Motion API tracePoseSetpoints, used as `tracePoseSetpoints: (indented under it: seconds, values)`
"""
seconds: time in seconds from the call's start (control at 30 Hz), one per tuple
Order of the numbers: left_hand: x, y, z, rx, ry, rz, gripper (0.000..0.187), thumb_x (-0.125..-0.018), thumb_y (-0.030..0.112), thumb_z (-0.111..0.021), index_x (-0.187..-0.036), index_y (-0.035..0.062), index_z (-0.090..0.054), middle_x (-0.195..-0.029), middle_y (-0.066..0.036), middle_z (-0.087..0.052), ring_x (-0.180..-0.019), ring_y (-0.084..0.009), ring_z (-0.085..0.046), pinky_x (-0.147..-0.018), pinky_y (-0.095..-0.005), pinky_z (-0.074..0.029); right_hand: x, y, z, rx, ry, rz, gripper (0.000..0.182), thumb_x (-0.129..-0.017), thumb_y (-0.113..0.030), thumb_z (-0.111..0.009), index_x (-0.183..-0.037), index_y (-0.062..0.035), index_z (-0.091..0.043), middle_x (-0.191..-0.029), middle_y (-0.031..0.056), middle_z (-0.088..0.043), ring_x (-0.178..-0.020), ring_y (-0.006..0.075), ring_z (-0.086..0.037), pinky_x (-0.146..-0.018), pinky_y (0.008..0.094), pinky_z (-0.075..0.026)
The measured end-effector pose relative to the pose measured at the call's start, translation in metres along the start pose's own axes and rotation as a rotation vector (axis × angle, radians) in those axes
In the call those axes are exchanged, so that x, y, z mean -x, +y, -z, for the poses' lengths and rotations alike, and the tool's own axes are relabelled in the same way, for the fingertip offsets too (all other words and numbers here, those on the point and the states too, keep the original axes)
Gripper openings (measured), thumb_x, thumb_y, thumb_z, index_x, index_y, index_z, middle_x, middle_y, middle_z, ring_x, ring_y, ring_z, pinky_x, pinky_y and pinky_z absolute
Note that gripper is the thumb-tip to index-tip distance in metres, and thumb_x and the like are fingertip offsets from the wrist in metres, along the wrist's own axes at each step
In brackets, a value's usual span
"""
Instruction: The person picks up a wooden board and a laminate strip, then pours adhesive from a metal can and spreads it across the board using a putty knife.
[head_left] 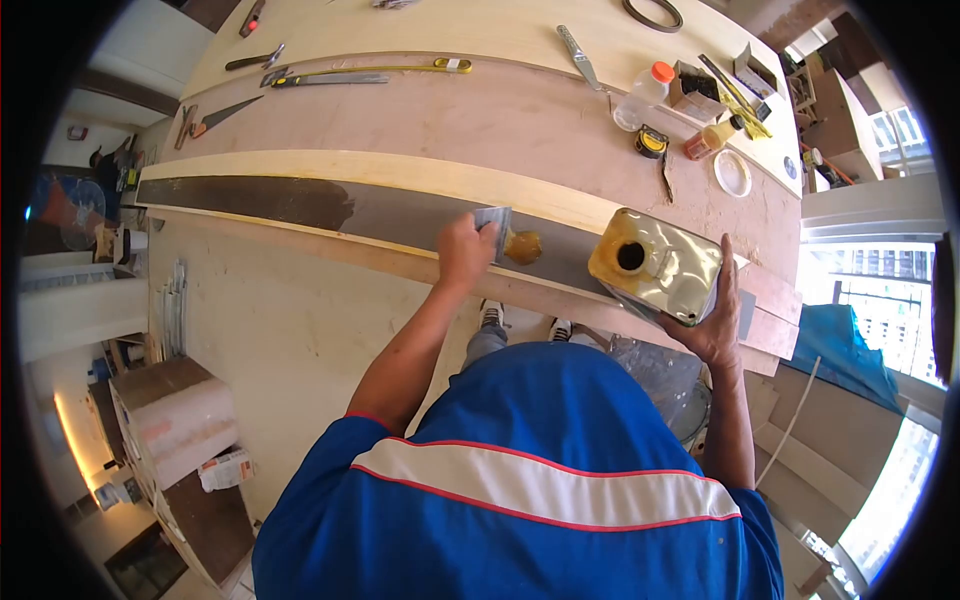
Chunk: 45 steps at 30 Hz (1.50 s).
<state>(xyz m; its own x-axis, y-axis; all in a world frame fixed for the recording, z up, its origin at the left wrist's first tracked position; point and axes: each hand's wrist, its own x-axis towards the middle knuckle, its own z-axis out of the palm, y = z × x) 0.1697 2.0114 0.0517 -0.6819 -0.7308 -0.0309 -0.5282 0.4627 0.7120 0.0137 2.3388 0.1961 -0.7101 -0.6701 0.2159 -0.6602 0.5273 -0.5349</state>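
A tape measure point(651, 141) sits near an orange-capped bottle point(641, 99).

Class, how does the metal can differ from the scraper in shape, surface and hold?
The metal can is bulky and boxy, while the scraper is thin and flat. The can is shiny with a dark round opening; the scraper is a duller grey. The right hand holds the can; the left hand grips the scraper. Both are held by the same person.

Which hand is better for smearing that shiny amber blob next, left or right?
Probably the left hand: it grips the flat grey scraper, right by the shiny amber blob on the long grey strip. The right hand is busy holding the shiny gold-coloured rectangular metal can.
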Motion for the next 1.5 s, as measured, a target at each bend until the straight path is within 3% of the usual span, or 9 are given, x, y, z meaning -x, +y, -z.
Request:
tracePoseSetpoints:
  seconds: [0.2, 0.3, 0.47, 0.57, 0.67, 0.8, 1.07, 1.33, 1.5]
  values:
    - [0.026, 0.024, -0.053, -0.071, -0.224, -0.183, 0.032, -0.082, 0.028, -0.072, -0.077, -0.0011, -0.06, -0.075, -0.027, -0.064, -0.076, -0.0468, -0.064, -0.068, -0.0518, -0.051, 0.046, 0.067, 0.018, -0.142, -0.01, -0.138, 0.136, -0.052, -0.029, -0.089, -0.157, -0.0004, -0.008, -0.135, 0.0203, -0.052, -0.123, 0.0317, -0.054, -0.109, 0.043, -0.043]
    - [0.013, -0.002, -0.05, -0.115, -0.14, -0.146, 0.032, -0.081, 0.028, -0.072, -0.079, -0.002, -0.06, -0.078, -0.028, -0.064, -0.079, -0.0471, -0.064, -0.071, -0.0526, -0.051, 0.061, 0.068, 0.04, -0.292, -0.006, -0.335, 0.133, -0.053, -0.031, -0.088, -0.158, -0.0038, -0.01, -0.133, 0.0189, -0.055, -0.121, 0.0308, -0.056, -0.109, 0.0423, -0.043]
    - [-0.027, -0.09, -0.01, -0.174, 0.006, -0.174, 0.04, -0.078, 0.032, -0.077, -0.087, -0.005, -0.064, -0.082, -0.029, -0.066, -0.08, -0.0457, -0.066, -0.071, -0.0471, -0.053, 0.08, 0.101, 0.047, -0.215, 0.025, -0.344, 0.131, -0.049, -0.022, -0.086, -0.158, -0.0068, -0.016, -0.131, 0.0202, -0.057, -0.119, 0.0336, -0.057, -0.105, 0.044, -0.046]
    - [-0.05, -0.088, 0.048, -0.322, -0.222, 0.025, 0.053, -0.079, 0.032, -0.075, -0.108, -0.0104, -0.065, -0.093, -0.03, -0.068, -0.09, -0.0434, -0.067, -0.079, -0.047, -0.054, 0.071, 0.089, 0.058, -0.278, -0.024, -0.438, 0.131, -0.046, -0.014, -0.087, -0.157, -0.0051, -0.019, -0.136, 0.0206, -0.054, -0.125, 0.0328, -0.054, -0.109, 0.0423, -0.042]
    - [-0.074, -0.106, 0.082, -0.352, -0.249, 0.11, 0.061, -0.077, 0.033, -0.076, -0.115, -0.0131, -0.062, -0.097, -0.032, -0.067, -0.095, -0.0424, -0.067, -0.083, -0.0457, -0.054, 0.076, 0.108, 0.057, -0.078, 0.033, -0.358, 0.134, -0.045, -0.009, -0.09, -0.158, -0.009, -0.017, -0.15, 0.0209, -0.041, -0.138, 0.0336, -0.041, -0.115, 0.0429, -0.037]
    - [-0.095, -0.149, 0.106, -0.435, -0.093, 0.1, 0.058, -0.077, 0.032, -0.076, -0.114, -0.011, -0.064, -0.104, -0.032, -0.067, -0.103, -0.042, -0.066, -0.091, -0.0441, -0.052, 0.069, 0.065, 0.066, 0.285, -0.003, -0.354, 0.135, -0.045, -0.001, -0.09, -0.158, -0.016, -0.017, -0.151, 0.0201, -0.037, -0.138, 0.0421, -0.038, -0.113, 0.0503, -0.037]
    - [-0.126, -0.202, 0.171, -0.476, 0.037, 0.19, 0.054, -0.079, 0.031, -0.075, -0.117, -0.0051, -0.065, -0.112, -0.028, -0.066, -0.108, -0.0414, -0.064, -0.093, -0.0443, -0.051, 0.033, 0.02, 0.058, 0.438, -0.164, -0.196, 0.136, -0.042, -0.005, -0.092, -0.157, -0.013, -0.02, -0.156, 0.0189, -0.034, -0.143, 0.038, -0.033, -0.119, 0.0509, -0.026]
    - [-0.143, -0.215, 0.225, -0.679, 0.278, 0.192, 0.021, -0.086, 0.022, -0.065, -0.095, 0.0031, -0.068, -0.095, -0.021, -0.071, -0.093, -0.0401, -0.068, -0.082, -0.0503, -0.053, 0.03, 0.035, 0.037, 0.482, -0.143, -0.175, 0.144, -0.034, -0.012, -0.094, -0.157, -0.0108, -0.02, -0.143, 0.0173, -0.048, -0.134, 0.0388, -0.04, -0.114, 0.0524, -0.029]
    - [-0.152, -0.238, 0.185, -0.633, 0.215, 0.199, 0.013, -0.079, 0.015, -0.061, -0.086, 0.0084, -0.07, -0.088, -0.018, -0.071, -0.087, -0.0381, -0.069, -0.077, -0.0484, -0.055, 0.03, 0.033, 0.036, 0.511, -0.152, -0.152, 0.142, -0.035, -0.014, -0.093, -0.157, -0.0108, -0.021, -0.145, 0.0174, -0.046, -0.134, 0.0386, -0.039, -0.114, 0.052, -0.027]
